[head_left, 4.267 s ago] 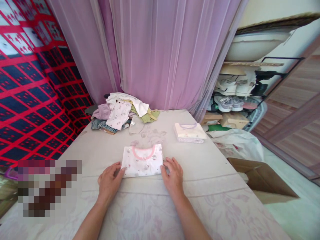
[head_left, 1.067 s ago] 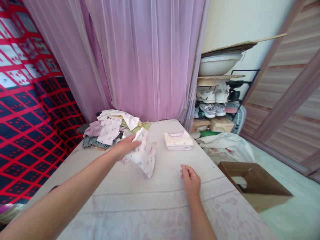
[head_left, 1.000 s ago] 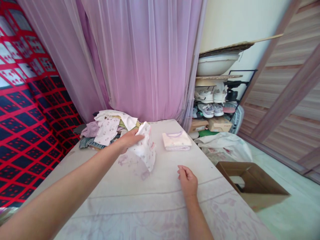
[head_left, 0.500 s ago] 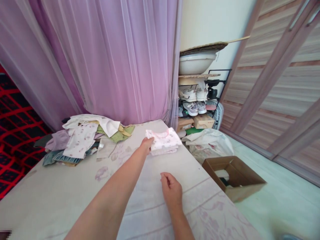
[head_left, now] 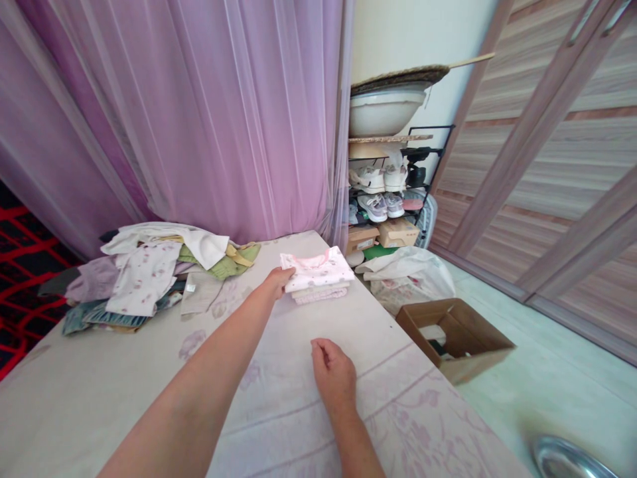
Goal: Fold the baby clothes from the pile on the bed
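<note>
My left hand (head_left: 276,281) reaches far across the bed and touches the left edge of a folded white top with pink trim (head_left: 318,267). That top lies on a small stack of folded clothes (head_left: 321,292) near the bed's right edge. The fingers curl at the top's edge; whether they still grip it is unclear. My right hand (head_left: 332,370) rests on the pale floral bedsheet (head_left: 124,398) nearer to me, fingers loosely curled with nothing in them.
A heap of unfolded clothes (head_left: 149,272) lies at the far left of the bed before a pink curtain (head_left: 199,113). On the floor to the right sit an open cardboard box (head_left: 455,335), a plastic bag (head_left: 405,272) and a shoe rack (head_left: 388,192).
My left hand carried the folded pink-trimmed top from the bed's middle to the right and laid it on the folded stack. The view turned right. My right hand stayed on the sheet.
</note>
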`<state>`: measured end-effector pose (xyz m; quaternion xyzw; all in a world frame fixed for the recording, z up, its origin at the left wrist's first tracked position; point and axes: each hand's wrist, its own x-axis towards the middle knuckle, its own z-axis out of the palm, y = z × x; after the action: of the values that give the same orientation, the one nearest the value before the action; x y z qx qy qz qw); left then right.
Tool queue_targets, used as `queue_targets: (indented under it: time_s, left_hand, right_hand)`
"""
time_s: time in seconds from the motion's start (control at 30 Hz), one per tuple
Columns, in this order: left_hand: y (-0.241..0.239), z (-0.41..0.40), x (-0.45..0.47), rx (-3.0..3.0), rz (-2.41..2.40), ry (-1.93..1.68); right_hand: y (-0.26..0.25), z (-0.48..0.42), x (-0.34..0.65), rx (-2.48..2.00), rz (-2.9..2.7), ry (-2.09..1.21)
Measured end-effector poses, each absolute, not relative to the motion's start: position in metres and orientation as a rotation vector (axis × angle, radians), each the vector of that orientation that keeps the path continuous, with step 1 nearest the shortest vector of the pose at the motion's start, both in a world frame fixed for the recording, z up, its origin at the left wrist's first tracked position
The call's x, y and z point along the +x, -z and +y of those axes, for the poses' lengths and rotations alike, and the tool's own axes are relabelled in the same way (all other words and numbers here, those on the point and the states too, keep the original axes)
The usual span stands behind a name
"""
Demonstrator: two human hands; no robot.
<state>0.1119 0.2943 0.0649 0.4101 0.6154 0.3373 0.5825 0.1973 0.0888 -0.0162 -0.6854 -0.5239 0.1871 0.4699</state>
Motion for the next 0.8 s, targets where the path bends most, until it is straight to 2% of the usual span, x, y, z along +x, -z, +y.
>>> queue_targets:
  time_s: [0.3,0.63,0.8]
  left_hand:
    - [-0.067,0.296,0.102,0.971,1.508,-0.761]
    - [-0.083,0.3,0.103,0.851,1.267,-0.918]
    - [-0.094,0.287,0.058,0.821,1.229,-0.906]
  right_hand:
    - [0.012,0.088,0.197,-1.693,-1.296,-0.449]
    - [0.015,0.089,0.198,-1.695,-1.292,-0.465]
    - [0.016,0.09,0.199,-1.693,-1.291,-0.453]
